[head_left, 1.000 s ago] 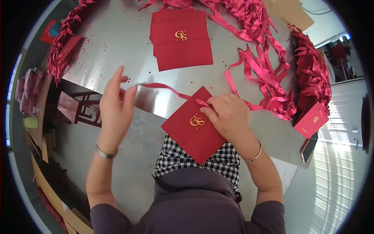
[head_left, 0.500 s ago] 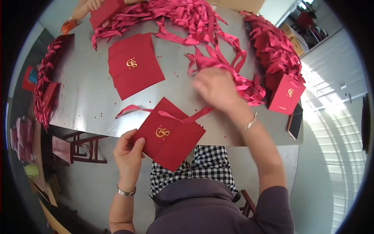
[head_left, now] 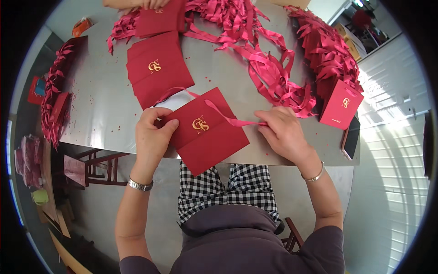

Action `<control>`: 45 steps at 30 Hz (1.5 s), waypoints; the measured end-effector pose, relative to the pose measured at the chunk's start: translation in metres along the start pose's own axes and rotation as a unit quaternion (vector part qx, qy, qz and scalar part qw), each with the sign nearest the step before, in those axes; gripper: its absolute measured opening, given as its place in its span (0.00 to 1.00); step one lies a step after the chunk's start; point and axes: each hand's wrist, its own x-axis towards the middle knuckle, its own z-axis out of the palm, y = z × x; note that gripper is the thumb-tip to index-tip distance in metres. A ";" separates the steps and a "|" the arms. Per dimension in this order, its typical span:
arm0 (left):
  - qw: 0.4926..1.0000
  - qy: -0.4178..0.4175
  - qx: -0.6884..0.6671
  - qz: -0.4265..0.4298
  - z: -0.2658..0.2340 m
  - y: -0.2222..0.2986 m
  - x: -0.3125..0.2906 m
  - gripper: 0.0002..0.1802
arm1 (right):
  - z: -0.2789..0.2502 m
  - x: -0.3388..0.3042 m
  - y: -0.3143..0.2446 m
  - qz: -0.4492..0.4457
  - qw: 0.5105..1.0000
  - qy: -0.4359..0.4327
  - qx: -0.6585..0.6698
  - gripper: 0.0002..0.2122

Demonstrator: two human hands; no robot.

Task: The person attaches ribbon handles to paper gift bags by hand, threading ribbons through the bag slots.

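Honestly, the red paper bag (head_left: 207, 134) lay flat at the table's (head_left: 105, 109) near edge, light and easily creased. Left hand (head_left: 153, 132) pinched its left edge; right hand (head_left: 283, 132) pinched the slippery ribbon (head_left: 228, 119) taut.

Two hands of the wearer: left hand (head_left: 151, 132), right hand (head_left: 284, 132); one more person's hand partly visible at the top edge (head_left: 137, 3). One flat red paper bag (head_left: 207, 132) being held, one stack of flat red bags (head_left: 157, 68), one standing red bag (head_left: 340, 104), one more at the top (head_left: 159, 19). One pink ribbon (head_left: 228, 118) on the held bag, loose ribbons in the heap (head_left: 269, 59) too tangled to count, one dark phone (head_left: 350, 142), one grey table (head_left: 105, 105).
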 end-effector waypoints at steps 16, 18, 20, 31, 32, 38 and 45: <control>0.982 -0.118 -0.117 -0.095 -0.001 0.005 0.007 0.08 | -0.012 0.007 -0.072 0.069 0.882 -0.034 0.465 0.12; 0.984 -0.120 -0.108 -0.068 -0.003 0.008 0.008 0.07 | 0.006 0.021 -0.078 0.045 0.947 0.022 0.316 0.09; 0.978 -0.178 -0.107 -0.035 -0.002 0.007 0.009 0.04 | 0.023 0.041 -0.089 0.001 0.978 0.115 0.173 0.06; 0.943 -0.272 -0.161 -0.105 -0.009 0.009 0.011 0.08 | 0.078 0.047 -0.079 0.112 0.959 0.049 0.257 0.05; 0.943 -0.292 -0.124 -0.102 -0.010 0.010 0.012 0.08 | 0.078 0.047 -0.079 0.111 0.961 0.043 0.249 0.05; 0.946 -0.307 -0.088 -0.053 -0.011 0.012 0.014 0.07 | 0.079 0.053 -0.084 0.038 0.992 0.014 0.117 0.08; 0.943 -0.300 -0.126 -0.065 -0.011 0.004 0.011 0.09 | 0.073 0.063 -0.085 0.067 0.991 -0.037 0.113 0.12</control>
